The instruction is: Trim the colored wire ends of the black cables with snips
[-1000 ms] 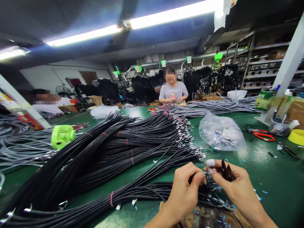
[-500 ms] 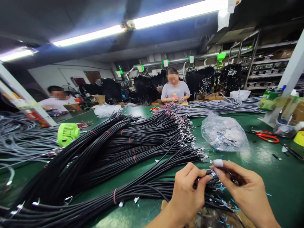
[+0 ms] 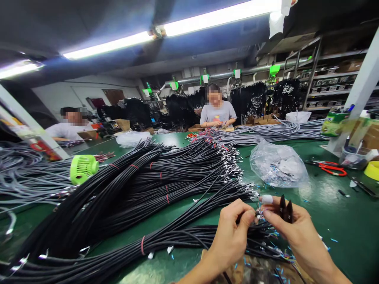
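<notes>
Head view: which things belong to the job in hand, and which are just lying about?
Part of the job, apparently:
black-sheathed cable end, in the left hand
dark tool with two pointed tips, in the right hand
red-banded bundle of black cables, running toward the left hand

Lying about, apparently:
lime-green slotted plastic device
red-handled hand tool
yellow ring-shaped object
</notes>
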`<state>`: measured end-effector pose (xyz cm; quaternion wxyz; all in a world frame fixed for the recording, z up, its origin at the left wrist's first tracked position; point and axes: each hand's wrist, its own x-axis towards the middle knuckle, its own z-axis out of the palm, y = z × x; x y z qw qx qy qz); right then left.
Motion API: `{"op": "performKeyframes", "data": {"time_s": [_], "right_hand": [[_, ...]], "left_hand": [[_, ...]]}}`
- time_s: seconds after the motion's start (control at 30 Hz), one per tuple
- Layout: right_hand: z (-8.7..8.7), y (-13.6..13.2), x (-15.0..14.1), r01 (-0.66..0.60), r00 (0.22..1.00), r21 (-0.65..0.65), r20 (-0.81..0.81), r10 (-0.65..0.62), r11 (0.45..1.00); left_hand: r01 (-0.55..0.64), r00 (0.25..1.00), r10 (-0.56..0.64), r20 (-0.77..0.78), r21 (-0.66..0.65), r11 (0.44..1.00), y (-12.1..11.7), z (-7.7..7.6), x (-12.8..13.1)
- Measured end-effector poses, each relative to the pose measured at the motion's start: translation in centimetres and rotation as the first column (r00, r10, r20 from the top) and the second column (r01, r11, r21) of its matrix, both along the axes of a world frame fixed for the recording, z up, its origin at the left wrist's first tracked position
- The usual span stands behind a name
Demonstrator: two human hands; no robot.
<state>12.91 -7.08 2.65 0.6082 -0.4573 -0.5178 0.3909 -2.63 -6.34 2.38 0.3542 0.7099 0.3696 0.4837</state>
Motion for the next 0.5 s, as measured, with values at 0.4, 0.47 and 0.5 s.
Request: {"op": "performKeyframes", "data": {"time_s": [0.4, 0.47, 0.5], "right_hand": [[0.29, -0.60, 0.31, -0.090, 0.994, -0.076, -0.064, 0.085, 0.993], [0.32, -0.52, 0.50, -0.094, 0.995, -0.075, -0.033, 0.092, 0.993], [0.34, -0.44, 0.58, -0.098, 0.995, -0.080, -0.020, 0.097, 0.992]], "left_hand": [[0.108, 0.994, -0.110, -0.021, -0.098, 0.989, -0.21, 0.57, -0.52], [0.089, 0.995, -0.092, -0.043, -0.074, 0.993, -0.23, 0.59, -0.48], [0.077, 0.995, -0.080, -0.059, -0.053, 0.996, -0.25, 0.61, -0.45]]}}
